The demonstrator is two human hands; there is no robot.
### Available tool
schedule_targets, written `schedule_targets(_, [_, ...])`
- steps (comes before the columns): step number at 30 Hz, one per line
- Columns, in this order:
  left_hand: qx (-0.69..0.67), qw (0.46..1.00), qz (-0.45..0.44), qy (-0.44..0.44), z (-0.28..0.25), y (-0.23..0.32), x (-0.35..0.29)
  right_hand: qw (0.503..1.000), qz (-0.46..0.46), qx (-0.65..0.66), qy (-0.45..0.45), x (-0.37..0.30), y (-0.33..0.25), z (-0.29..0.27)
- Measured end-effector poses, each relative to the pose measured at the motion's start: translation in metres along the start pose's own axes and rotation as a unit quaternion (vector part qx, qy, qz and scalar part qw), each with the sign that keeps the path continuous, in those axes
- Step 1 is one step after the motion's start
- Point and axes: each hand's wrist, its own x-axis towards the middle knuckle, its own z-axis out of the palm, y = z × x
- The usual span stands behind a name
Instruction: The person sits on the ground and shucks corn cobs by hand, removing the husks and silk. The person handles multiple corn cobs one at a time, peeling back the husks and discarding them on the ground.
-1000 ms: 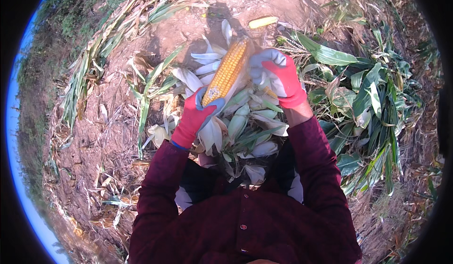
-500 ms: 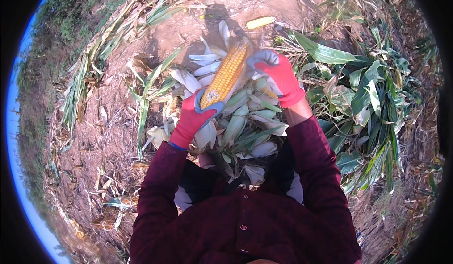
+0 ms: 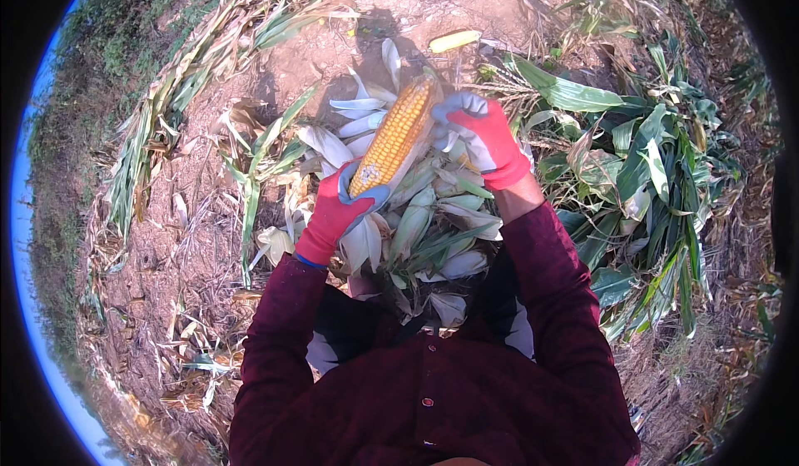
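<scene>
A yellow ear of corn [image 3: 396,137] slants up and to the right in front of me, its kernels bare on the near side. My left hand [image 3: 343,202], in a red and grey glove, is wrapped round its lower end, where a small whitish patch shows. Beside the upper part of the ear, my right hand [image 3: 483,133], gloved alike, is closed with the fingertips at the pale, thin corn husk [image 3: 422,140] along the ear's right side. The husk is blurred there. Beneath both hands lies a heap of pale and green husks [image 3: 420,216].
Another yellow ear of corn [image 3: 454,41] lies on the bare soil ahead. A large pile of green corn stalks and leaves [image 3: 657,166] is at my right. Drying stalks [image 3: 158,125] form a row at the left. My knees flank the husk heap.
The right hand has shifted slightly left and up, staying close to the ear. The left hand keeps its hold on the ear. The whole view has moved a little.
</scene>
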Motion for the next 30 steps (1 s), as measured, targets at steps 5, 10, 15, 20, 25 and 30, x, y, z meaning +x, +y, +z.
schedule_targets(5, [-0.108,0.989,-0.100,0.015,0.006,0.005,0.000,0.998,-0.022,0.047,-0.031,-0.001,-0.001,0.001])
schedule_targets(10, [-0.046,0.994,-0.087,0.050,0.002,0.014,0.005,0.996,0.054,0.038,-0.062,-0.011,-0.014,0.004])
schedule_targets(15, [-0.222,0.951,-0.168,0.132,-0.009,0.009,0.014,0.942,0.093,-0.104,-0.307,-0.021,-0.011,0.023])
schedule_targets(20, [-0.279,0.939,-0.078,0.187,-0.029,-0.015,0.034,0.735,0.004,-0.508,-0.449,-0.051,0.059,0.053])
schedule_targets(25, [-0.082,0.960,0.009,0.266,-0.047,-0.013,0.030,0.741,0.036,-0.585,-0.328,-0.026,0.042,0.026])
schedule_targets(30, [0.106,0.950,0.127,0.266,-0.081,-0.041,0.029,0.875,0.000,-0.481,0.054,0.016,0.018,-0.044])
